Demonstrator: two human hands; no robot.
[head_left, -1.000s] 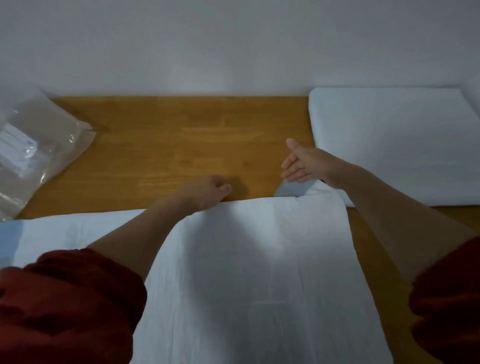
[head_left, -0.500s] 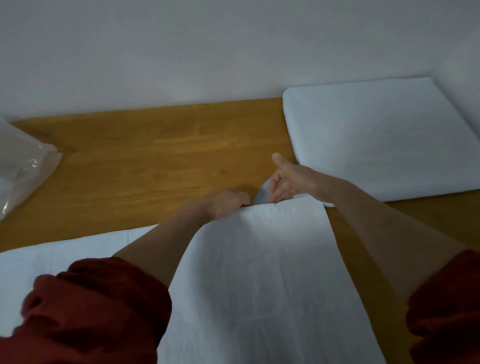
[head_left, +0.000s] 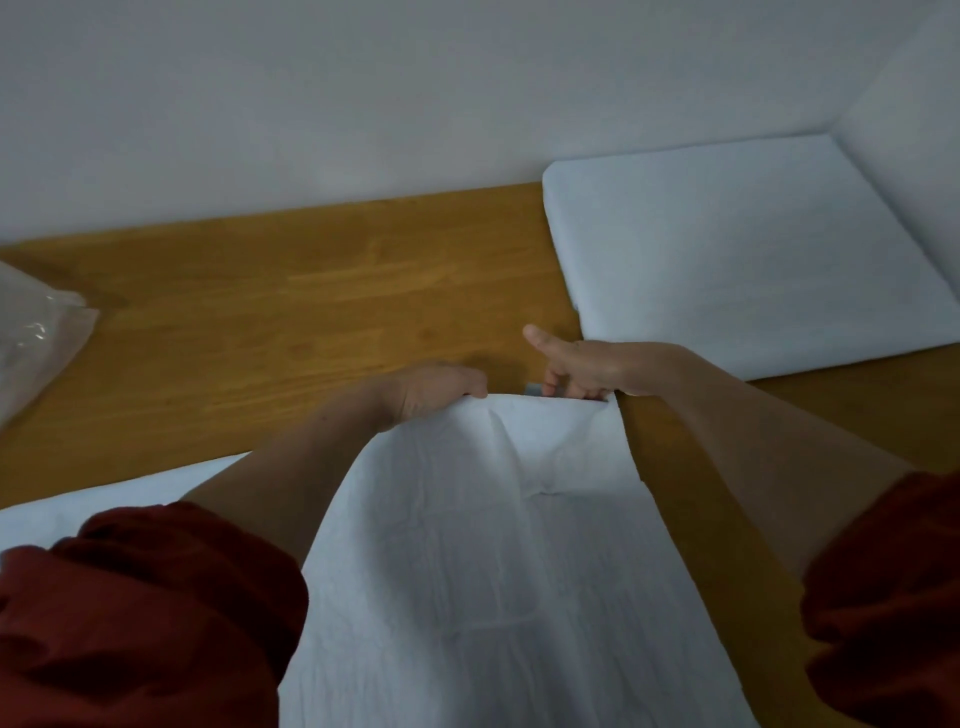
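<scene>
Between left grip, curled round the far hem, and right grip, fingers hooked under that hem with thumb free, the cloth puckers on the surface, seemingly held at two points to fold evenly toward the person.

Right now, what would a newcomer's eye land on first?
The big white cloth spread across the near middle of the wooden table, with the left hand gripping its far edge and the right hand curling its fingers at the same edge beside it. Next, a thick folded white stack in the far right corner, and a clear plastic bag at the left edge.
</scene>
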